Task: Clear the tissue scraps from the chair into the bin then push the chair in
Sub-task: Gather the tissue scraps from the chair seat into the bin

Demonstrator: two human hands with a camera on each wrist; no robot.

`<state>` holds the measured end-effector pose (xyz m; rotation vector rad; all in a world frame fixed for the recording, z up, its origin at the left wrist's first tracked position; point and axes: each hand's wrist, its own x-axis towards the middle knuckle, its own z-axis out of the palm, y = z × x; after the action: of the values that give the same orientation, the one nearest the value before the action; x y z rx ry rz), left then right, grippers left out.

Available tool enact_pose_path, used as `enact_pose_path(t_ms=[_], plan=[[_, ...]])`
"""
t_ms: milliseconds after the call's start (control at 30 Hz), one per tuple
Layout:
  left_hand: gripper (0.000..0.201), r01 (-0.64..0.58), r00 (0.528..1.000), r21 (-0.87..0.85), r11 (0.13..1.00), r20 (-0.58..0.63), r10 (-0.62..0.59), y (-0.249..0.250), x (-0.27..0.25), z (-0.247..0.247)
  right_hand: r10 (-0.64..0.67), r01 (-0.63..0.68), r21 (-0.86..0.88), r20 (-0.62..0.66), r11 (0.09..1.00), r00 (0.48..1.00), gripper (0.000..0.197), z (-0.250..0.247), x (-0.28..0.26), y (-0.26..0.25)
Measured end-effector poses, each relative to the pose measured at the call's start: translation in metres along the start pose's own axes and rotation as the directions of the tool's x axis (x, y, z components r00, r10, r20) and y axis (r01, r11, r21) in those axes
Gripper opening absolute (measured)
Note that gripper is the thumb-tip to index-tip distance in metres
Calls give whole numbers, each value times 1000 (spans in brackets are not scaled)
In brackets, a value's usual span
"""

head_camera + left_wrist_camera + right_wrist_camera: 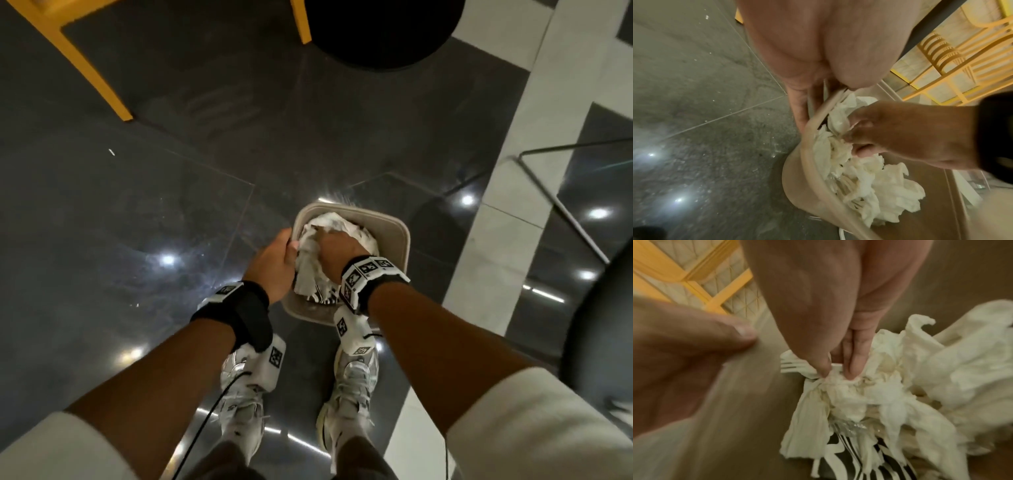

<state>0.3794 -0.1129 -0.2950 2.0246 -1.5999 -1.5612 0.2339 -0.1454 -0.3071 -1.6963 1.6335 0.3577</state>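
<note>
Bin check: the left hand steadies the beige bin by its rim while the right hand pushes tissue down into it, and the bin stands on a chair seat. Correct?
Not quite. The bin stands on the dark floor, as the head view shows. The left hand at the rim and the right hand in the tissue are right.

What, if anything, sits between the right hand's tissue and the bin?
Nothing visible. The right hand is already inside the bin, its fingers pressing the tissue onto the waste there. The left hand grips the bin's rim, clear of the opening.
</note>
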Motion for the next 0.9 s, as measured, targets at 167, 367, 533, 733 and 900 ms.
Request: enact_pose_path(t_ms=[167, 367, 533, 733, 900], plan=[[52, 130, 989, 6, 992, -75, -129, 47, -14, -24, -43, 38, 101, 50, 994, 998, 52, -50, -50, 2], [37, -45, 993, 150, 988, -99, 60, 145, -39, -54, 102, -69, 374, -68, 925, 992, 35, -147, -144, 19], [29, -466, 884, 348, 813, 225, 410, 246, -92, -2, 264, -50, 597, -277, 801, 924, 24, -205, -240, 68], [57, -836, 545, 449, 315, 616, 568, 345, -164, 130, 578, -109, 803, -321, 586, 750, 20, -210, -354, 198], [49, -959, 274, 282, -19, 944, 185, 361, -185, 207, 706, -411, 650, -284, 639, 648, 22, -185, -428, 297]])
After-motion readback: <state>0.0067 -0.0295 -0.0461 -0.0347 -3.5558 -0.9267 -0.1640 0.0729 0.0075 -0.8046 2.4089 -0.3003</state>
